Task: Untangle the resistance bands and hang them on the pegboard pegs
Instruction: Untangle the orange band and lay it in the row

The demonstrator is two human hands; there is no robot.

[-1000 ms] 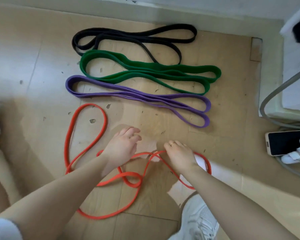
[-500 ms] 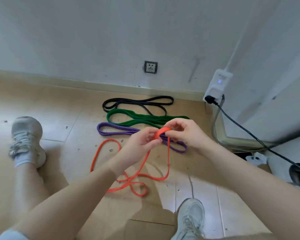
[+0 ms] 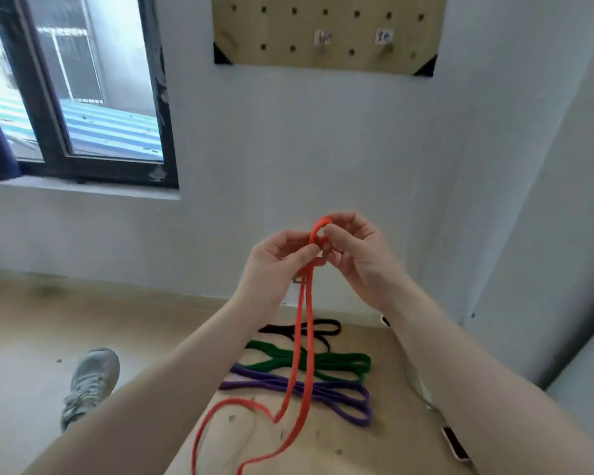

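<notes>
Thin orange rubber resistance band (image 3: 304, 341): top loop raised in front of the wall, two strands hanging to the floor. Flat purple band (image 3: 326, 394), wide green band (image 3: 336, 363) and narrow black band (image 3: 323, 329): each folded, side by side on the floor. Light wooden pegboard (image 3: 271, 32) with two pegs (image 3: 386, 51): wall-mounted, bare.

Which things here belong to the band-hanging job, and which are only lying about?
Job:
orange band, pinched by left hand and right hand
black band
green band
purple band
pegboard
pegs

Lying about:
phone
shoe
</notes>
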